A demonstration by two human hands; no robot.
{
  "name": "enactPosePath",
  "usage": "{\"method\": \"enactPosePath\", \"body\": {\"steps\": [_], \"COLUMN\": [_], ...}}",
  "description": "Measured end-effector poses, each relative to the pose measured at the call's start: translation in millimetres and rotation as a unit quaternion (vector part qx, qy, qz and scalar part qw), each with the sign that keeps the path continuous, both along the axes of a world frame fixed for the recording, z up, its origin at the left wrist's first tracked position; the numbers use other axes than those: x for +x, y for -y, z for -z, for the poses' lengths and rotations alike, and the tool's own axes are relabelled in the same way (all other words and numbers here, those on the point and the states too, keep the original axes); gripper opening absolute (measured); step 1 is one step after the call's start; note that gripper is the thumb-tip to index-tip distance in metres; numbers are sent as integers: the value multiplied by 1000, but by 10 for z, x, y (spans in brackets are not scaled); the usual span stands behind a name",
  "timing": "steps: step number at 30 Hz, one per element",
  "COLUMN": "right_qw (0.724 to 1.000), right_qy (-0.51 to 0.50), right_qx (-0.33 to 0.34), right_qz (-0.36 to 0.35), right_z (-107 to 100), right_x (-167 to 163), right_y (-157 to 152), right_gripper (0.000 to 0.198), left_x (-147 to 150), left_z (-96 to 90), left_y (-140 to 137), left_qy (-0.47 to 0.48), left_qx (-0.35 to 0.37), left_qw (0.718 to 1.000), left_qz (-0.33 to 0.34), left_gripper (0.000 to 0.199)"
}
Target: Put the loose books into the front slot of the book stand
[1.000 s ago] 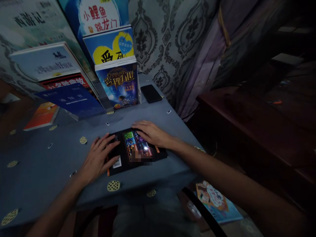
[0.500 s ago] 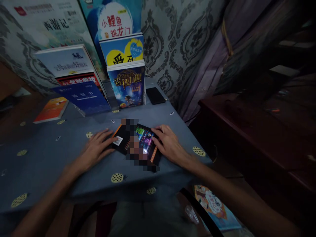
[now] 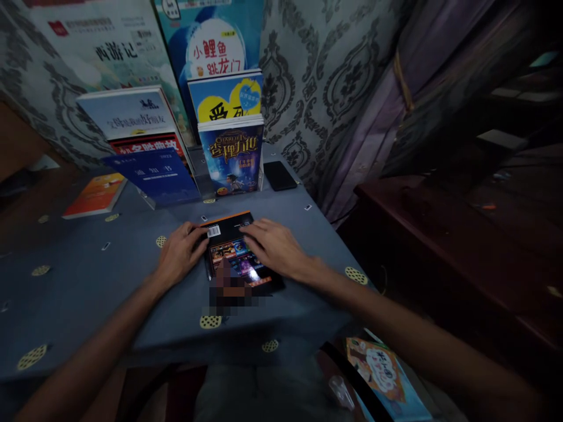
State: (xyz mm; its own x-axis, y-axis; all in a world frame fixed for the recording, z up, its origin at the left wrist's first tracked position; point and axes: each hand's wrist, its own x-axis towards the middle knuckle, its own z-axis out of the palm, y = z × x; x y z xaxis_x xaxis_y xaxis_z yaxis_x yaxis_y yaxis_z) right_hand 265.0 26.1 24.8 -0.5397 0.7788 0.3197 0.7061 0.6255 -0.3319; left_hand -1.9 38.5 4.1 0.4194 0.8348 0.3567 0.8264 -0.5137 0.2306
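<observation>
A dark book (image 3: pixel 233 233) with an orange top edge lies flat on the cloth-covered table (image 3: pixel 132 281), its barcode side up. Small colourful pictures fill its middle, and pixel blocks blur its lower left part. My left hand (image 3: pixel 181 253) is at the book's left edge, fingers apart and slightly bent, the fingertips touching the cover near the barcode. Across the right side of the cover lies my right hand (image 3: pixel 277 249), its fingers stretched out and the fingertips near the top middle. Both palms face down, and neither hand is closed round the book.
Several books stand behind, including a blue booklet (image 3: pixel 156 179) and a dark blue book (image 3: pixel 232 161). An orange book (image 3: pixel 94 196) lies at left, a black phone (image 3: pixel 280 176) at back right. A picture book (image 3: pixel 382 375) is below the table's front edge; a dark red cabinet (image 3: pixel 417 234) stands right.
The book has turned on the table and now lies straighter, back cover up. My right hand has moved left over the cover. My left hand stays at the left edge. The view has shifted slightly.
</observation>
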Motion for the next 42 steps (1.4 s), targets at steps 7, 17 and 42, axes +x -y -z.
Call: {"method": "enactPosePath", "body": {"steps": [7,17,42], "right_qw": [984,986,970], "right_qy": [-15,-49,-155], "right_qx": [-24,-74,-122], "right_qz": [-176,-141,-142], "right_z": [196,383,496], "right_x": [-651,-243,-32], "right_y": [-425,-691,-1058], "right_gripper": [45,43,43], "left_x": [14,36,822], "left_z": [41,7,-134], "left_y": [95,90,446], "left_qy": [-55,-55,-128], "left_qx": [39,34,-96], "left_qw": [998,998,938], "left_qz": [-13,2,306], "left_gripper": [28,29,48]}}
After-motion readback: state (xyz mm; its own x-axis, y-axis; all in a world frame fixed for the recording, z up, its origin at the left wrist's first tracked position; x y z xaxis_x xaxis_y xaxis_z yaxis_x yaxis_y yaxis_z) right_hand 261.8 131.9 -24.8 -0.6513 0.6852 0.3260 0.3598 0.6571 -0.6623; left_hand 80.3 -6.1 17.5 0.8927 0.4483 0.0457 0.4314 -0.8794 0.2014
